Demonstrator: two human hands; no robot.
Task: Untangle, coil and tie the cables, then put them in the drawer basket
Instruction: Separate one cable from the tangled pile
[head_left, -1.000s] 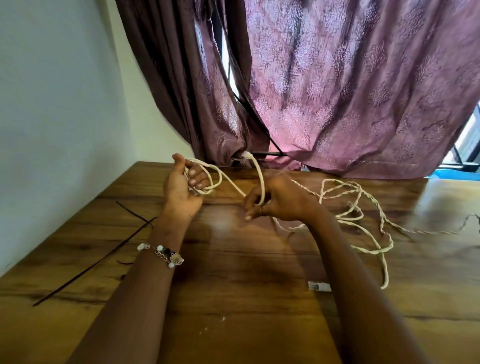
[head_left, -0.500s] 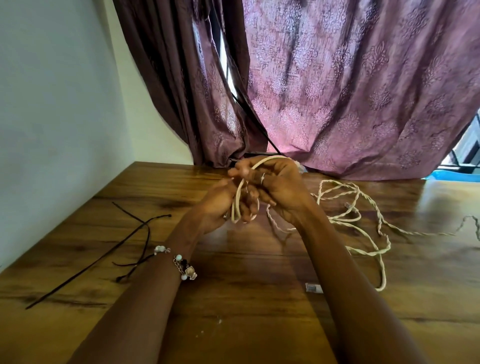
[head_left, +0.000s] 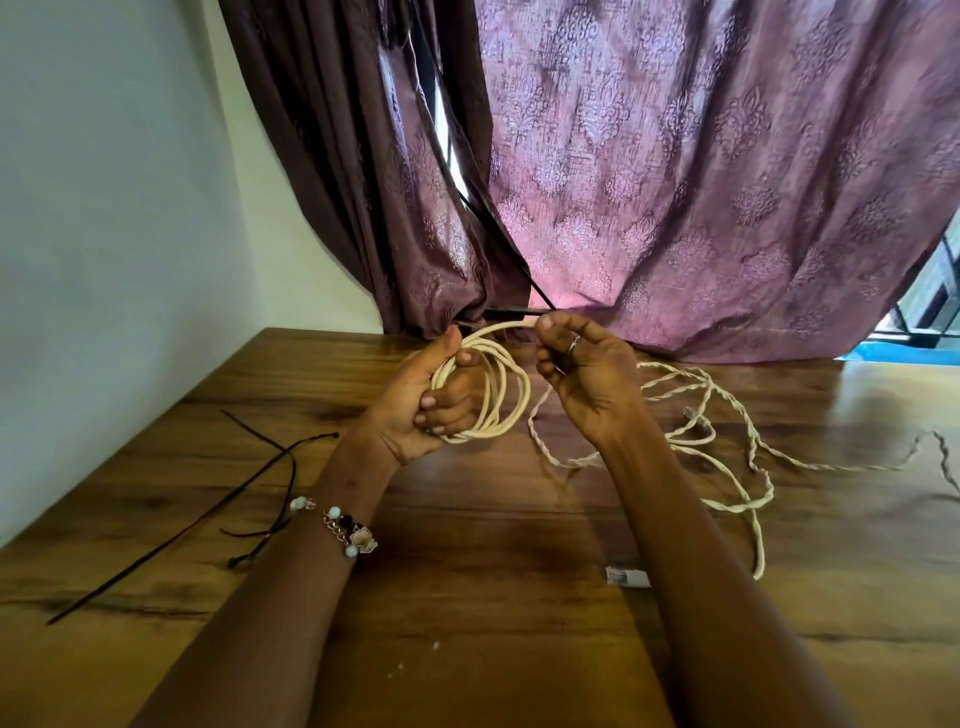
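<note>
- Half a second ago the two hands were bunched together over the cream cable; now they have drawn slightly apart, and a round coil (head_left: 488, 395) of several turns shows plainly in the left hand (head_left: 426, 400).
- The left hand grips the coil, its thumb laid over the top of the loops and its fingers curled through the middle.
- The right hand (head_left: 582, 374) pinches the running length of the cream cable (head_left: 727, 447) between thumb and fingertips at the top of the coil, apparently laying on another turn.
- The rest of that cable trails off to the right across the wooden table (head_left: 467, 597), twisted on itself in loose loops, with a small white connector (head_left: 627, 577) lying near the right forearm.
- A thin dark cable (head_left: 208, 525) lies on the left of the table, uncoiled and held by neither hand.
- By my reading the task is in its early part: a few turns are wound, much cream cable is left to untwist and coil, nothing is tied, and the dark cable is not yet begun.
- No drawer basket is in view, so stowing lies wholly ahead.
</note>
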